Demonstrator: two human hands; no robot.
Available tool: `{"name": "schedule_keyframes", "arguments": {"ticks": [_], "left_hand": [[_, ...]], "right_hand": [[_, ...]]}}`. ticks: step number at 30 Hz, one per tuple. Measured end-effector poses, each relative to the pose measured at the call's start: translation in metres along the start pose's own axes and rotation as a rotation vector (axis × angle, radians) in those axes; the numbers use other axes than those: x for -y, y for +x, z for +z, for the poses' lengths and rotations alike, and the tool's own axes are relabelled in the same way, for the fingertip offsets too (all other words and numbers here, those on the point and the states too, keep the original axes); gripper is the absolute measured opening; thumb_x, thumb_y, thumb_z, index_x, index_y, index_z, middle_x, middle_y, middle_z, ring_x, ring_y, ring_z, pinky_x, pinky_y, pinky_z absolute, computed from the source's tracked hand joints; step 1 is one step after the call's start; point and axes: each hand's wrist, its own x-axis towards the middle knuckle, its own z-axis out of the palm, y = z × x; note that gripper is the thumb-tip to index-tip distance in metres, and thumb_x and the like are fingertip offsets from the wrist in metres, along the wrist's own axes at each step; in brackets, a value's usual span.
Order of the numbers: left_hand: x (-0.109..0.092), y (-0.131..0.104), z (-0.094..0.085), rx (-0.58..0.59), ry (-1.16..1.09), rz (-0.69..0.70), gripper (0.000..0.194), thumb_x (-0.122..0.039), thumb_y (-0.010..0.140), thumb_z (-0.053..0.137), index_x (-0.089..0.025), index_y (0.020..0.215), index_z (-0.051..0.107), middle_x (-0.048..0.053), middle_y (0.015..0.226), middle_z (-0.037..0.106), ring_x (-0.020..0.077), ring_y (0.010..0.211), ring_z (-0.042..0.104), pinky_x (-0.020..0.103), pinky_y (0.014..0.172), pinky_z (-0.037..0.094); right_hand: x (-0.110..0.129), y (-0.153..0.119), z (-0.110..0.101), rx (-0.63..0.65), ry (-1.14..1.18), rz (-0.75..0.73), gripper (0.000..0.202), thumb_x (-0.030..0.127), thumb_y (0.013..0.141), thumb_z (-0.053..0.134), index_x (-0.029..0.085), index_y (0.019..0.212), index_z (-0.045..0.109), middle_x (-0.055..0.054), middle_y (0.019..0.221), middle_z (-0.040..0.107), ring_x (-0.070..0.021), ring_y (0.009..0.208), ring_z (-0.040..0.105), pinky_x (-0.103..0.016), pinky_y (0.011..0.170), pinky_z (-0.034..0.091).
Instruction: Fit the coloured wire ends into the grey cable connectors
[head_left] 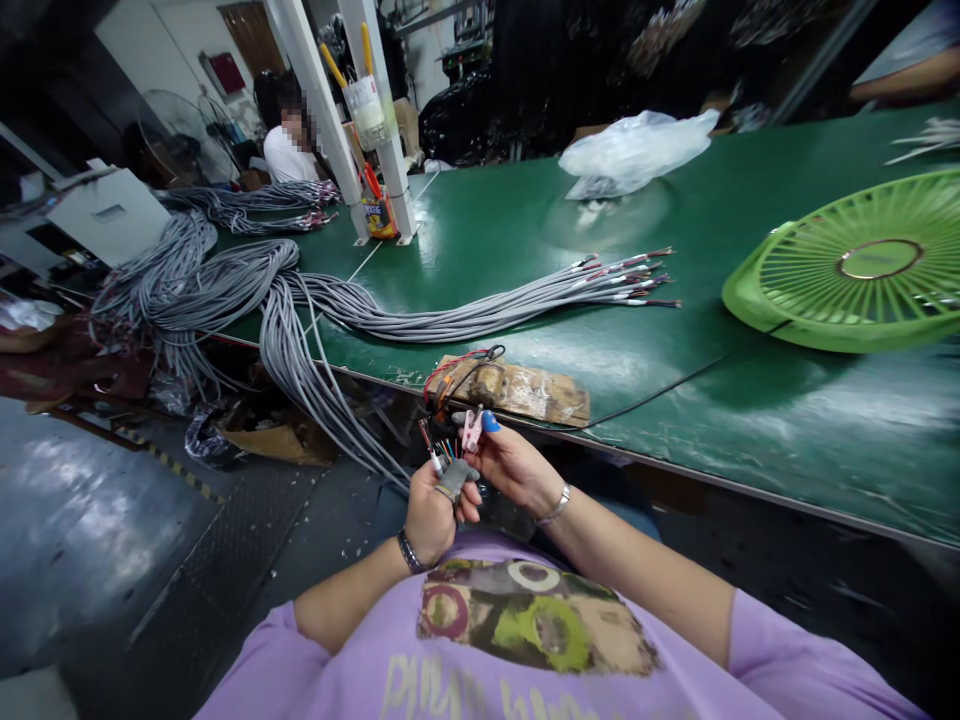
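Note:
My left hand (433, 515) is closed around the end of a grey cable, just off the table's front edge. Coloured wires (449, 450) fan out above its fingers, and grey covering wraps some fingertips. Beside it, my right hand (517, 472) pinches a small pink clip-like tool (472, 430) close to those wires. Something blue covers my right thumb tip. Whether the pink tool touches a wire is too small to tell. Directly beyond both hands, a worn wooden block (536, 392) with red and black leads lies along the table edge.
A thick bundle of grey cables (450, 322) lies across the green table (675, 420), with more cables hanging off its left side. A green fan (877, 262) stands right, its black cord running to the block. Behind are a plastic bag (637, 150), a white post (375, 130) and a seated person.

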Motion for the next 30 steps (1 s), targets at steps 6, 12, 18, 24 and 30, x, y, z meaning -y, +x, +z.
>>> {"name": "schedule_keyframes", "arguments": {"ticks": [6, 12, 18, 24, 30], "left_hand": [[-0.001, -0.005, -0.003, -0.005, -0.033, 0.028, 0.036, -0.049, 0.070, 0.066, -0.015, 0.071, 0.057, -0.001, 0.048, 0.060, 0.0074, 0.031, 0.048, 0.018, 0.032, 0.024], [-0.001, -0.010, -0.009, -0.022, -0.025, 0.067, 0.039, -0.053, 0.070, 0.066, -0.015, 0.068, 0.056, 0.000, 0.048, 0.059, 0.0075, 0.032, 0.048, 0.019, 0.034, 0.026], [-0.002, -0.007, -0.006, -0.051, -0.024, 0.072, 0.040, -0.054, 0.069, 0.067, -0.015, 0.071, 0.057, -0.001, 0.050, 0.061, 0.0074, 0.033, 0.048, 0.018, 0.033, 0.025], [0.001, -0.003, -0.001, -0.055, -0.011, 0.082, 0.040, -0.053, 0.070, 0.066, -0.015, 0.069, 0.055, -0.001, 0.050, 0.061, 0.0076, 0.033, 0.050, 0.018, 0.034, 0.026], [0.003, -0.001, -0.001, -0.060, -0.001, 0.072, 0.035, -0.048, 0.074, 0.065, -0.015, 0.071, 0.055, -0.001, 0.050, 0.061, 0.0074, 0.032, 0.050, 0.017, 0.033, 0.024]], "right_hand": [[0.001, -0.004, 0.001, 0.000, 0.047, 0.062, 0.035, 0.054, 0.074, 0.066, 0.019, 0.077, 0.062, -0.001, 0.072, 0.062, -0.0118, 0.062, 0.053, -0.024, 0.059, 0.044], [0.006, -0.006, 0.004, 0.036, -0.028, 0.074, 0.033, 0.051, 0.079, 0.060, 0.019, 0.085, 0.064, -0.005, 0.082, 0.065, -0.0116, 0.064, 0.054, -0.024, 0.059, 0.045], [0.004, -0.007, 0.002, 0.062, -0.037, 0.016, 0.030, 0.047, 0.077, 0.065, 0.018, 0.083, 0.065, -0.001, 0.073, 0.061, -0.0100, 0.060, 0.050, -0.023, 0.057, 0.044], [0.001, -0.003, 0.000, 0.010, 0.053, 0.041, 0.027, 0.042, 0.071, 0.073, 0.018, 0.081, 0.066, 0.000, 0.074, 0.063, -0.0098, 0.063, 0.054, -0.022, 0.060, 0.045], [-0.001, 0.001, -0.001, 0.002, 0.052, 0.009, 0.026, 0.043, 0.068, 0.075, 0.021, 0.080, 0.067, 0.000, 0.078, 0.066, -0.0123, 0.067, 0.057, -0.025, 0.062, 0.048]]}}
